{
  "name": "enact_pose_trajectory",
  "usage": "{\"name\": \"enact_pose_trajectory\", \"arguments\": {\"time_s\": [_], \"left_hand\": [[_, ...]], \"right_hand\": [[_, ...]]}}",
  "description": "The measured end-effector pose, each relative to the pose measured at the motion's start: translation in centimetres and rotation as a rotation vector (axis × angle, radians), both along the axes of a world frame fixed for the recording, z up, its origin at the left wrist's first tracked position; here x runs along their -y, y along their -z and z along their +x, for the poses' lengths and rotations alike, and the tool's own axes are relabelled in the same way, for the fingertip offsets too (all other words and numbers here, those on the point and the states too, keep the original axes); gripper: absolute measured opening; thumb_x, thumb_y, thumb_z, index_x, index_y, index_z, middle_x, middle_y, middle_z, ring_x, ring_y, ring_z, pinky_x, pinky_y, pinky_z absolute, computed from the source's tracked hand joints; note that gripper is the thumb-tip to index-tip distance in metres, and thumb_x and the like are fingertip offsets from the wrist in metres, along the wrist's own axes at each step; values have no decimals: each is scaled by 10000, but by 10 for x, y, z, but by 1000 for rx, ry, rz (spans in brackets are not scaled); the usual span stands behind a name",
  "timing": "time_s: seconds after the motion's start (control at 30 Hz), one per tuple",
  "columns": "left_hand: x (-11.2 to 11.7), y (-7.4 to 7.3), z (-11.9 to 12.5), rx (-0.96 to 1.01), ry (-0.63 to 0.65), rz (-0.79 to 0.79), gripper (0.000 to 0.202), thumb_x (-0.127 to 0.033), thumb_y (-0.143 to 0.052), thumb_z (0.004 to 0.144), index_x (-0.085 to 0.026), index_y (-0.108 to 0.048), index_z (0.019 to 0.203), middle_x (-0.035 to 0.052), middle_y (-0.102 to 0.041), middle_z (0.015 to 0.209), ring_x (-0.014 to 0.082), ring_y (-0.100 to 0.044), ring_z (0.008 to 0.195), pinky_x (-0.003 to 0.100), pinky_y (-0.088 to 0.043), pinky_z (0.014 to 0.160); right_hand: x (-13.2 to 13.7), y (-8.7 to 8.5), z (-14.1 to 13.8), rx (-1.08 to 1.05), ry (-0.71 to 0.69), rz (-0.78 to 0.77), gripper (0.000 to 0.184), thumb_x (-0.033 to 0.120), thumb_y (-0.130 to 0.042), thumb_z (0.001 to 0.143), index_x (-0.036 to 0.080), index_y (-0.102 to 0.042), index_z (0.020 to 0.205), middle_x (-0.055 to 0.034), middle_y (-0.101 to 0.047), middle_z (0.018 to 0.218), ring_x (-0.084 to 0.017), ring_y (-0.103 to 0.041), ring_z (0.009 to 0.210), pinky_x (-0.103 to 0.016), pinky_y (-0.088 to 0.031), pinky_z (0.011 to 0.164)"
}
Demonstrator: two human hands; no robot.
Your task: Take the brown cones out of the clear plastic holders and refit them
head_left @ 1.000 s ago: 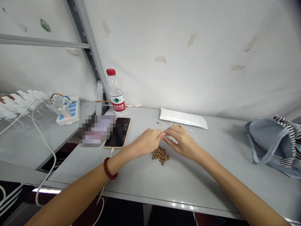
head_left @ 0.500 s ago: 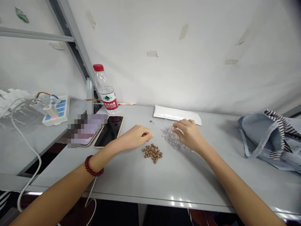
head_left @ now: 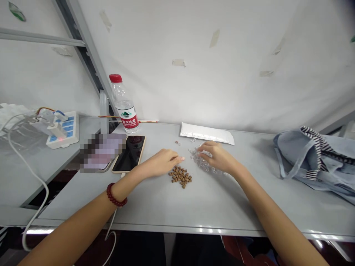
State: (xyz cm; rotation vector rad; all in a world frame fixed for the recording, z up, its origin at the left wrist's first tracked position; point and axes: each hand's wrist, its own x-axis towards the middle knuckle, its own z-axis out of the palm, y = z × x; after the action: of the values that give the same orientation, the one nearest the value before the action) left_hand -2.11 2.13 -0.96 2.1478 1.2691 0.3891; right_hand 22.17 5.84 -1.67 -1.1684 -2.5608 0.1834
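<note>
A loose pile of small brown pellets (head_left: 181,178), like dry kibble, lies on the grey tabletop. Just above and left of it is my left hand (head_left: 162,162), closed, with the fingers curled in and the thumb pressed along them. Whatever those fingers hold is hidden. To the right, small clear plastic pieces (head_left: 203,165) form a heap. My right hand (head_left: 217,157) reaches over this heap from the right, its thumb and fingertips drawn together among the pieces. I cannot make out what is between them.
A white packet (head_left: 206,133) lies behind the plastic heap, near the wall. Two phones, one a black-screened phone (head_left: 130,153), and a red-capped water bottle (head_left: 126,107) stand at left. Farther left is a power strip (head_left: 65,131) with cables; a blue bag (head_left: 316,159) sits at right.
My right hand has shifted slightly left, its fingertips drawing closer together over the plastic pieces. My left thumb and fingers have closed the gap between them. The view has shifted slightly.
</note>
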Motion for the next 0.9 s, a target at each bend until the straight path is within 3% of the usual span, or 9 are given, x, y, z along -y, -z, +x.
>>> {"name": "enact_pose_trajectory", "arguments": {"time_s": [0.13,0.3,0.4,0.43,0.5,0.63,0.7,0.9], "left_hand": [[0,3,4,29,14,-41,402,-455,-366,904,-172,-444,629,-13,-493,609,135,-445,589,258,-302,562],[-3,7,3,100,-42,-115,377,-472,-399,883,-169,-521,695,22,-612,701,166,-557,645,270,-387,601],[-4,8,4,136,-60,-150,354,-461,-418,872,-174,-530,698,34,-643,729,184,-603,683,273,-425,618],[-4,8,5,143,-78,-154,343,-449,-426,869,-175,-530,690,35,-647,722,187,-613,684,272,-433,616],[-4,8,7,149,-167,-143,316,-408,-431,867,-173,-530,681,38,-646,699,188,-623,662,270,-441,600],[-5,8,10,172,-356,-116,264,-345,-368,893,-165,-528,785,42,-632,710,168,-600,583,271,-440,560],[-5,7,12,202,-346,-123,263,-356,-345,911,-169,-511,829,33,-625,724,155,-589,574,263,-436,554],[-5,8,14,246,-293,-61,291,-323,-290,940,-190,-400,706,-33,-494,597,114,-494,499,239,-384,524]], "right_hand": [[-6,-14,-24,-45,38,27,165,203,-519,909,169,-671,963,-92,-668,971,-230,-581,937,-359,-440,807],[-28,-18,-72,113,52,-46,267,274,-575,885,147,-605,1118,-123,-643,1077,-235,-579,977,-322,-422,780],[-39,-14,-88,147,59,-85,123,204,-624,820,124,-654,909,-133,-665,911,-238,-604,823,-298,-401,657],[-40,-13,-90,149,54,-94,60,164,-605,813,126,-651,821,-126,-661,852,-226,-600,769,-290,-388,628],[-37,-10,-86,139,29,-103,111,110,-551,813,135,-623,732,-108,-645,799,-196,-582,705,-278,-372,599],[-17,-9,-66,66,-35,-83,90,156,-508,868,142,-597,863,-85,-623,887,-167,-564,767,-260,-403,661],[-6,-8,-57,-37,-94,-60,86,188,-504,891,150,-581,904,-71,-608,894,-155,-555,780,-259,-418,691],[11,0,-51,-234,-222,21,91,192,-501,901,145,-577,886,-50,-573,807,-144,-530,686,-275,-428,641]]}}
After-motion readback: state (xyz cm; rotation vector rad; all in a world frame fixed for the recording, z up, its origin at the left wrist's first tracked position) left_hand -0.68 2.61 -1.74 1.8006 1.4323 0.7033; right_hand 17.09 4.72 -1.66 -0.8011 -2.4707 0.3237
